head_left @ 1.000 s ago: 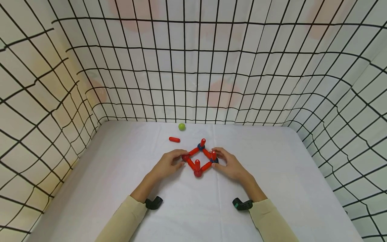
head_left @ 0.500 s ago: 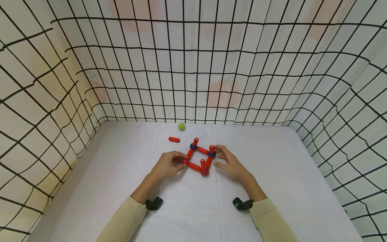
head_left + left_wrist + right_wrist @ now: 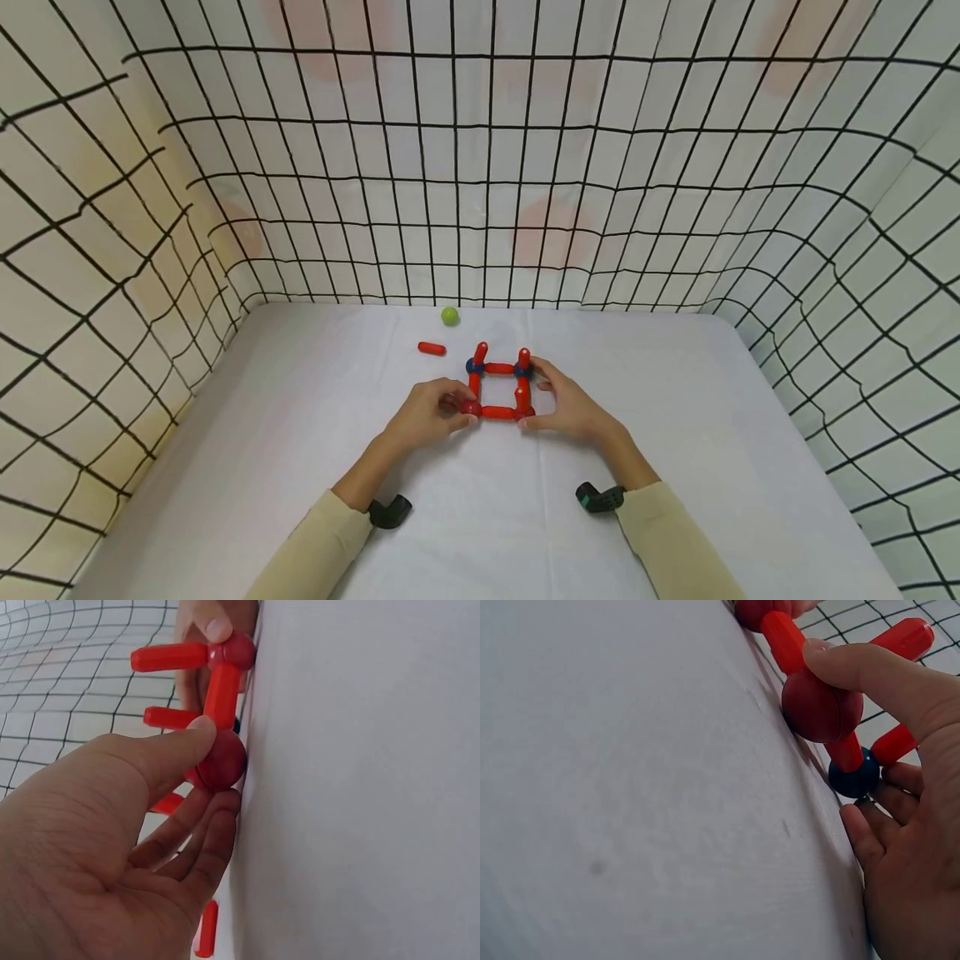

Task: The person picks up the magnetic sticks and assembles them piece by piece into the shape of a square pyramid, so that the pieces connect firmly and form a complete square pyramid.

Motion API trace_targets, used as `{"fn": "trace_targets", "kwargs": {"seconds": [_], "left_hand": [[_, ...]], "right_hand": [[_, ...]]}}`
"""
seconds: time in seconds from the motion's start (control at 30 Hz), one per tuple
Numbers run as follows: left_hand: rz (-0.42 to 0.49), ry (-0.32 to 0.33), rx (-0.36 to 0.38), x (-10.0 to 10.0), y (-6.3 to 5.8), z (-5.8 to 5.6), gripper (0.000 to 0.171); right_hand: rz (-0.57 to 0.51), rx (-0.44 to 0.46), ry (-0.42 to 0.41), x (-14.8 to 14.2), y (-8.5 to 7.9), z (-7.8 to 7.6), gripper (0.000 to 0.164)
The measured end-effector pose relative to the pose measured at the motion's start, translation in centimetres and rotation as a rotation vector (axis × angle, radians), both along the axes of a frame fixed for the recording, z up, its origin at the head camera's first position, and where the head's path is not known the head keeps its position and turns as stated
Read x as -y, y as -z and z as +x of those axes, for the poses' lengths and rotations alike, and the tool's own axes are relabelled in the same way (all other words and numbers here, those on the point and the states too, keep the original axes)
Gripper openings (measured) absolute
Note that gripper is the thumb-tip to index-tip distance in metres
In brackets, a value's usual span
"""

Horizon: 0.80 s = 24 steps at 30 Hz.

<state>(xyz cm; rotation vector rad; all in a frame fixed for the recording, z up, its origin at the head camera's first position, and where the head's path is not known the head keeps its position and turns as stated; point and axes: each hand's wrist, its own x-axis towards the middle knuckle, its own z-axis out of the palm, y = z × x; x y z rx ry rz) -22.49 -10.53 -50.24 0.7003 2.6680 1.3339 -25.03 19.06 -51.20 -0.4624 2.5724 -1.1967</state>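
A square frame of red plastic rods (image 3: 498, 412) and ball joints lies flat on the white-covered table, with two blue balls at the back and two dark red balls in front. Red rods stand up from every corner except the front left. My left hand (image 3: 423, 411) pinches that front left red ball (image 3: 225, 761) between thumb and fingers. With my right hand (image 3: 573, 408) I hold the frame's right side: the thumb presses the front right red ball (image 3: 821, 705), while the fingers touch the back right blue ball (image 3: 853, 774).
A loose red rod (image 3: 431, 348) lies behind the left hand. Farther back, near the table's rear edge, sits a lime-green ball (image 3: 449, 316). Black netting (image 3: 487, 167) over white cloth encloses the table's back and sides.
The frame has turned counterclockwise from a diamond position to sit square to me. My left hand keeps the same red ball; my right thumb has come onto the front right red ball.
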Motion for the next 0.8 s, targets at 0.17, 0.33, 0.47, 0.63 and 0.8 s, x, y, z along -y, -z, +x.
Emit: {"fn": "trace_targets", "kwargs": {"seconds": [0.17,0.33,0.47,0.63,0.8], "left_hand": [[-0.003,0.004,0.027,0.0,0.1,-0.1,0.03],[-0.017,-0.005,0.048,0.6,-0.1,-1.1,0.027],[-0.012,-0.062,0.046,1.6,-0.7,-2.2,0.03],[-0.028,-0.135,0.014,3.0,-1.1,-3.6,0.037],[-0.085,-0.18,-0.046,4.2,-1.5,-5.4,0.042]], "right_hand": [[0.0,0.031,-0.002,-0.3,0.1,-0.5,0.113],[-0.021,0.049,0.002,-0.4,0.3,-0.8,0.113],[-0.035,0.064,0.011,-0.4,0.2,-0.8,0.113],[-0.054,0.052,0.006,-0.4,0.3,-0.7,0.113],[-0.083,0.037,0.008,-0.4,0.4,-0.7,0.113]]}}
